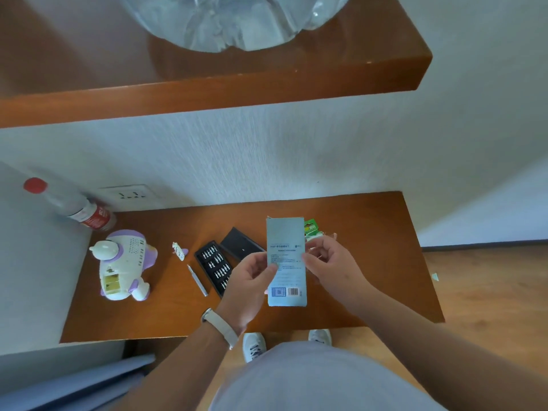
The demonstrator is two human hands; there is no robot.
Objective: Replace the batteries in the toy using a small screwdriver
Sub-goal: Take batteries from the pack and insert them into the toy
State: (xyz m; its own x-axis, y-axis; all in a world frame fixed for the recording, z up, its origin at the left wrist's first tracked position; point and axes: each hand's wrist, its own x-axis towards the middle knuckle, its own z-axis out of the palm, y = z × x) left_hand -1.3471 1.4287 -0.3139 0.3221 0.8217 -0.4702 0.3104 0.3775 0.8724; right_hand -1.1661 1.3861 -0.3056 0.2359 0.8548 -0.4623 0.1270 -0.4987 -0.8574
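A white and purple toy (124, 264) lies on its back at the left of the wooden table (370, 232), its battery compartment (110, 284) open. To the toy's right lie the small battery cover (178, 251) and a grey screwdriver (197, 280). An open black bit case (215, 268) sits beside its lid (240, 243). My left hand (252, 280) and my right hand (332, 262) hold a pale blue cardboard box (286, 259) upright above the table, one hand on each side. A green battery pack (311, 229) shows behind the box.
A plastic bottle with a red cap (74, 206) lies at the back left by a wall socket (130, 194). A wooden shelf (237, 90) with a large clear water jug (237, 19) hangs overhead. My shoes (255, 345) stand on the wooden floor below the table's front edge.
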